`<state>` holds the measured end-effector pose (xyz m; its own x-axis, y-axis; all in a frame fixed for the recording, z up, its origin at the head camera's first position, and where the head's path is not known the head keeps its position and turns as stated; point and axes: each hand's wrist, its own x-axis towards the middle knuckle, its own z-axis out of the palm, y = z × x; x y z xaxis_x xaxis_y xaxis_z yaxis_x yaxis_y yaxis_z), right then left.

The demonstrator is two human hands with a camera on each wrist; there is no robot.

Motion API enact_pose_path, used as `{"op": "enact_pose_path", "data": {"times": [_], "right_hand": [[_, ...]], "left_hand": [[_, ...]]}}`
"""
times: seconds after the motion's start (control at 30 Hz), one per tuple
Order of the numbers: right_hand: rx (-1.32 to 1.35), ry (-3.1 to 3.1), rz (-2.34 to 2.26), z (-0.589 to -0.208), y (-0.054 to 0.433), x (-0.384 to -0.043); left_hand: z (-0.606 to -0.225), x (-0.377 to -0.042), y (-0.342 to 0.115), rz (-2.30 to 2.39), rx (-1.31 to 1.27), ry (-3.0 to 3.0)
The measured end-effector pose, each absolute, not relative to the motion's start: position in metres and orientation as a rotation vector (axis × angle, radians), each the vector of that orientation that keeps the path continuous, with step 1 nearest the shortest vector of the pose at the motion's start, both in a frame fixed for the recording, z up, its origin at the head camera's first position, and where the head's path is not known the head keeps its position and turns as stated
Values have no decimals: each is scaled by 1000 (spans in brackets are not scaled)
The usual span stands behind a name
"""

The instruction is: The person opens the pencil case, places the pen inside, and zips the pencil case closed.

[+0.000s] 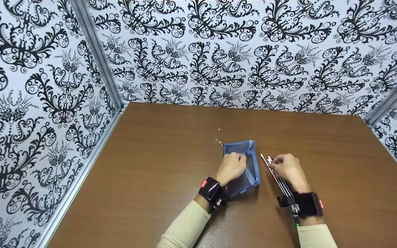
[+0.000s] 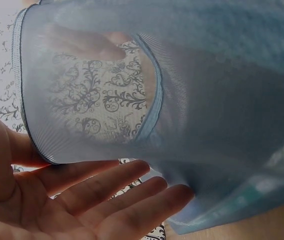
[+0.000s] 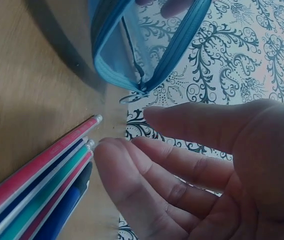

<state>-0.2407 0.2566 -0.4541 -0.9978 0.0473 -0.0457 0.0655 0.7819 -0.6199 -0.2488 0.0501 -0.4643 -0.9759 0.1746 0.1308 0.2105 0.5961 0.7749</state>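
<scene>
A blue mesh zip pouch (image 1: 240, 147) stands tilted above the table, its zipped mouth gaping towards the right hand. My left hand (image 1: 232, 167) holds it by the near side, the thumb and the fingers on opposite faces of the mesh in the left wrist view. To the right, my right hand (image 1: 288, 168) hovers with thumb and fingertips apart and nothing between them. Several pencils or pens (image 3: 52, 185), red, green and blue, lie bunched beside and below that hand. The zipper pull (image 3: 133, 98) hangs at the pouch's corner.
The brown wooden table (image 1: 150, 155) reaches to patterned black-and-white walls (image 1: 219, 62) at the back and sides. A small shiny strand (image 1: 218, 141) shows by the pouch's far left corner. Dark straps with camera mounts (image 1: 210, 189) sit on both wrists.
</scene>
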Motion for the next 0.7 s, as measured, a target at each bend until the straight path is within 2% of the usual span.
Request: {"op": "enact_pose_path", "data": {"times": [0.7], "right_hand": [[33,2954,-848,-463,262,-241]], "left_hand": [[-465,-249,49,-1409,-335,-2783]]}}
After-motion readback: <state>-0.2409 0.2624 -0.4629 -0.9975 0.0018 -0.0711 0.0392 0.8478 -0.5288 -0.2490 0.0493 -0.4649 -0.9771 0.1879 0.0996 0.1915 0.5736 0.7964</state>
